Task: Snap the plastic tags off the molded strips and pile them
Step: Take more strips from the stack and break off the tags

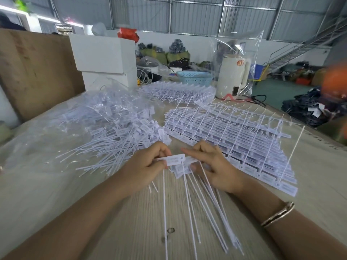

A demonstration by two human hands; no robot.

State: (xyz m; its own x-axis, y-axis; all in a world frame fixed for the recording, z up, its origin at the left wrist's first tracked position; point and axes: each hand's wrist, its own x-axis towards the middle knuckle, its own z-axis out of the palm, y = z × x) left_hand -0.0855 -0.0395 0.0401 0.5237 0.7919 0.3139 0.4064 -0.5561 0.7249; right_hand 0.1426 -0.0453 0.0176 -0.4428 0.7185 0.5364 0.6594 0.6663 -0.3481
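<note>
1. Big warehouse-type space with corrugated metal walls, a metal staircase [293, 51] off to the right and bags of stuff piled along the back wall.
2. The wooden worktop [131, 222] runs right up to the camera; a brown cardboard sheet [35, 72] stands at its left edge, with white boxes [105, 59] just beside it.
3. Further back there's a light-blue plastic basket [194, 78] and a white kettle [232, 76] inside a clear bag.
4. Stacked molded strips [234, 136] lie right of centre, and another batch [178, 91] sits behind them.
5. The pile of loose tags [120, 136] spreads over clear plastic sheeting on the left.
6. Both hands meet in the middle over one strip of tags [175, 160], its long thin tails fanning down toward the camera.
7. Left hand [148, 166]: the grip pinches the strip's left end, fingers curled.
8. Right hand [212, 166]: it pinches the strip's right end, index finger laid along the top. A bangle [277, 214] is on that wrist.
</note>
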